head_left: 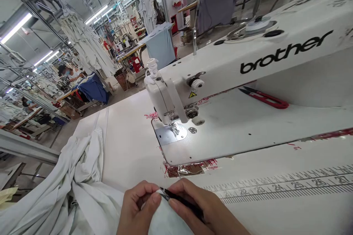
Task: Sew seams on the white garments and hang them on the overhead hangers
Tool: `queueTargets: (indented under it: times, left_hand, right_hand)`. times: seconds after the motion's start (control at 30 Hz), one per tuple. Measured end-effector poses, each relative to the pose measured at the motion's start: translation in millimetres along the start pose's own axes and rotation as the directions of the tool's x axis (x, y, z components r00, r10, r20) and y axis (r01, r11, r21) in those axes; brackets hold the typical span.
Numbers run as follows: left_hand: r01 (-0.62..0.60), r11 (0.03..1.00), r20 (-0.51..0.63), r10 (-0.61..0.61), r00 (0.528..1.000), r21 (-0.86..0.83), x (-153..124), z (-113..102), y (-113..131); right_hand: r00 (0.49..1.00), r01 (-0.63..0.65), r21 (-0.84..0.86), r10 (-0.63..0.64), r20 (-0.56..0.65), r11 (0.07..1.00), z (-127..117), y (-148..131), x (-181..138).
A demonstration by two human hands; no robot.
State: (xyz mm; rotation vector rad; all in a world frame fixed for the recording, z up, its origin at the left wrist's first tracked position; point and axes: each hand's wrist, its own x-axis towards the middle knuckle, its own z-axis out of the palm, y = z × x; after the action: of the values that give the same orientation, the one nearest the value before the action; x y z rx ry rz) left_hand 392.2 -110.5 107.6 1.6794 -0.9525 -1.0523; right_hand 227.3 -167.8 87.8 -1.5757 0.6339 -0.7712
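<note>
At the front edge of the table, my left hand (143,200) pinches a pale cloth (167,218) between thumb and fingers. My right hand (198,205) is closed around black thread snips (185,202), whose blades meet the cloth right by my left fingertips. Whether the blades have a thread or the cloth's edge between them is too small to tell. Beyond both hands stands a white sewing machine (171,99), its presser foot (174,129) over the metal needle plate (165,135).
Red-handled thread snips (266,97) lie on the machine bed. A heap of pale garments (79,180) hangs over the table's left side. A printed ruler (278,187) runs along the front right. Farther back, a person (73,73) sits among other workstations and hanging garments (85,44).
</note>
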Motion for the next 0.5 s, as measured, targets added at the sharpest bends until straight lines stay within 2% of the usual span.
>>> queueTargets:
  times: [0.23,0.4,0.5]
  left_hand:
    - [0.037,0.994,0.082,-0.028,0.996,-0.101,1.2,-3.0,13.7]
    - [0.101,0.98,0.031,-0.097,0.995,-0.171,2.6,-8.7,8.3]
    - [0.074,0.985,-0.039,-0.08,0.996,-0.154,3.3,-9.9,8.7]
  right_hand:
    - [0.994,0.103,-0.056,-0.105,-0.033,0.993,11.8,1.8,17.7]
    - [0.997,-0.061,0.025,0.062,-0.052,0.998,9.6,-4.6,27.8]
    - [0.996,-0.08,0.004,0.08,0.034,0.997,6.6,-2.2,22.5]
